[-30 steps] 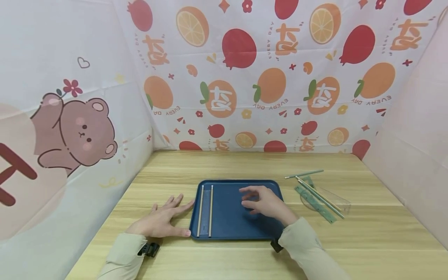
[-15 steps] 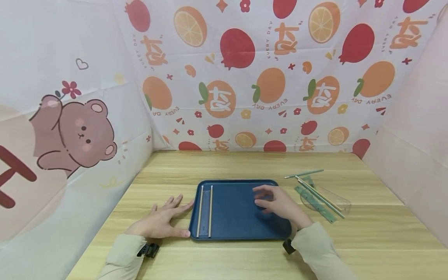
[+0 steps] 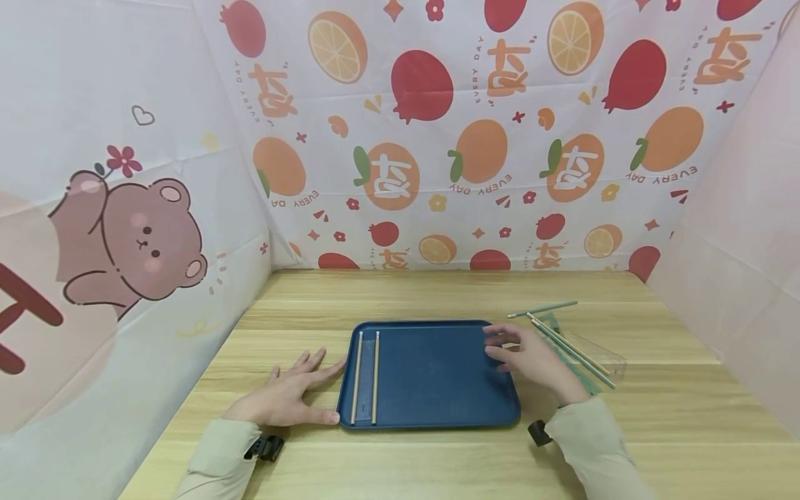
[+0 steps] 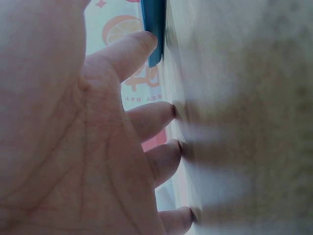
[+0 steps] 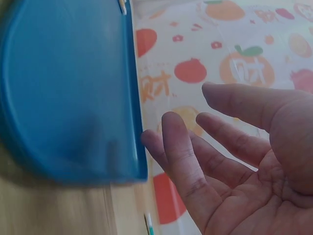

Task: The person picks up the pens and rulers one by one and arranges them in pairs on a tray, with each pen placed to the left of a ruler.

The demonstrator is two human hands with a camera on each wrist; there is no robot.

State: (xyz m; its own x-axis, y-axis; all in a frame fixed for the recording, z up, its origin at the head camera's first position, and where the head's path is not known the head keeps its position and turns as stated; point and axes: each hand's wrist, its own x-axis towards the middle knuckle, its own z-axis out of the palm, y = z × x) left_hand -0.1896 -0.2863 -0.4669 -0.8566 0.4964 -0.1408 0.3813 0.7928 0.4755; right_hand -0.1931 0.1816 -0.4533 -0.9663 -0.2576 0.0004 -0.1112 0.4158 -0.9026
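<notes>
A dark blue tray (image 3: 431, 382) lies on the wooden table. At its left end are two light-coloured pencils (image 3: 357, 378), with a clear ruler (image 3: 367, 382) lying between them. My left hand (image 3: 284, 394) rests spread on the table, thumb and index fingertip against the tray's left edge; in the left wrist view a fingertip (image 4: 149, 41) touches the tray's rim. Over the tray's right edge hovers my right hand (image 3: 531, 357), fingers loosely bent and holding nothing. The right wrist view shows that hand (image 5: 234, 166) apart from the tray (image 5: 68, 98).
Right of the tray lie several pencils (image 3: 581, 357), green and light-coloured, across a green ruler (image 3: 584, 378) and a clear plastic set square (image 3: 615, 362). One green pencil (image 3: 544, 310) lies apart behind them. Printed cloth walls (image 3: 425, 160) stand at the back and sides.
My right hand has moved rightward from above the middle of the tray to its right edge, partly covering the green ruler. My left hand, the tray and its contents stay in place.
</notes>
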